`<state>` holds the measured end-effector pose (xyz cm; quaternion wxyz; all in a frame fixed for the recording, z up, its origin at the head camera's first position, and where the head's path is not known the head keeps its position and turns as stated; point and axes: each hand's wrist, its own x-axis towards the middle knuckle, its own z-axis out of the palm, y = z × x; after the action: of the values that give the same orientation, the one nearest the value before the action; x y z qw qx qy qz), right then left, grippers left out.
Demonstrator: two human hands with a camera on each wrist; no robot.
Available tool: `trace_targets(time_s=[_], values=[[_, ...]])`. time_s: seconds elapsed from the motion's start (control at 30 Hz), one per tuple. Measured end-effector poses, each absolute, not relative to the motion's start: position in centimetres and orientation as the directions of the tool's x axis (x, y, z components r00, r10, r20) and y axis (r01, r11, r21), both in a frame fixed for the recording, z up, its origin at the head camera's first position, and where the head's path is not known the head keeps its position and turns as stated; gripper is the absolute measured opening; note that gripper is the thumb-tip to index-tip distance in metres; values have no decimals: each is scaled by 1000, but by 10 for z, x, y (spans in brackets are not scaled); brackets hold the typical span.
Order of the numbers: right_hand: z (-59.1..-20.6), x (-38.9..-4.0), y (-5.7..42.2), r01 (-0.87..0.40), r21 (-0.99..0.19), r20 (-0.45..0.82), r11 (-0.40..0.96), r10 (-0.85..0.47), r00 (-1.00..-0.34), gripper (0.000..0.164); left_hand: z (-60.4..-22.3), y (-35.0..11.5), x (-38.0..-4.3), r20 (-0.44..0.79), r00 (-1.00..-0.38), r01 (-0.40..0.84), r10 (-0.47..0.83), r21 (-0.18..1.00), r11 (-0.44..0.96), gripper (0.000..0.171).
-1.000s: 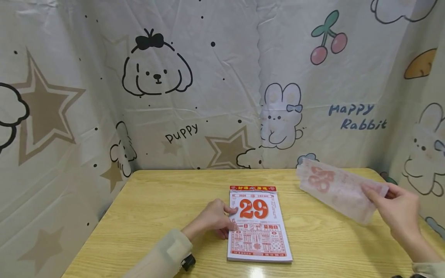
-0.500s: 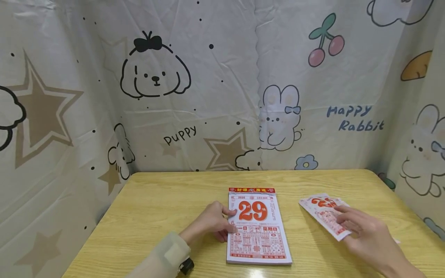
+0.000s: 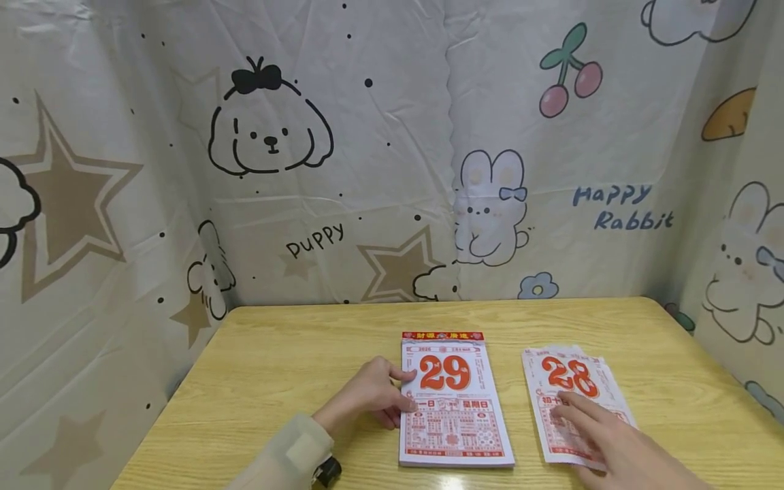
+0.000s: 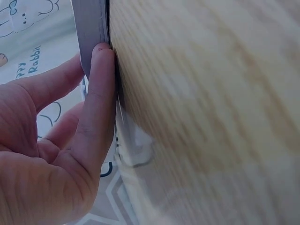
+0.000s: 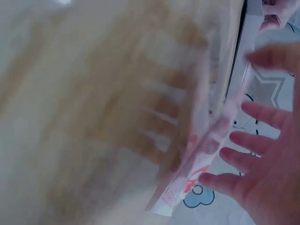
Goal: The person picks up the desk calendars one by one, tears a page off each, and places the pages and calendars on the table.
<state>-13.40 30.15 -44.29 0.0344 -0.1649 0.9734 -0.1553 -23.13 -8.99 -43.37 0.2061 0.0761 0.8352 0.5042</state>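
Note:
A thick tear-off calendar (image 3: 452, 435) with a red header strip and a large 29 lies flat on the table. My left hand (image 3: 375, 393) grips its left edge in the head view, fingertips on the top page. The left wrist view shows a finger (image 4: 96, 93) against the side of the calendar pad (image 4: 91, 28), low by the tabletop. To the right, a torn-off calendar page (image 3: 569, 378) showing 28 lies slightly turned. My right hand (image 3: 618, 442) is over its lower part with fingers extended; in the right wrist view they are spread beside the loose paper (image 5: 201, 154).
The light wooden table (image 3: 275, 361) has a patterned cloth (image 3: 392, 136) hanging behind it and along both sides. A black wrist strap piece (image 3: 327, 471) shows under the left sleeve (image 3: 288, 452).
My right hand has brought the torn page down from the air at the right, turned its printed face up and let it go onto the table. My left hand stays at the calendar's edge.

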Motion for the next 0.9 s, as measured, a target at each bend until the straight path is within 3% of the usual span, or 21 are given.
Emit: trace_targets(time_s=[0.23,0.47,0.6,0.9], values=[[-445,-148,307,-286,-309,106,907,-266,-958,74,-432,-89,-233,-262,-906,-74,332,871,485,55],[-455,-163,313,-272,-270,29,924,-275,-961,88,-434,-88,-233,-278,-900,-83,334,864,497,55],[-460,-164,314,-287,-289,-21,913,-306,-952,86,-433,-86,-233,-277,-902,-78,331,859,506,55],[-466,-165,315,-318,-283,7,905,-330,-944,83,-430,-87,-230,-262,-904,-56,338,856,514,55]])
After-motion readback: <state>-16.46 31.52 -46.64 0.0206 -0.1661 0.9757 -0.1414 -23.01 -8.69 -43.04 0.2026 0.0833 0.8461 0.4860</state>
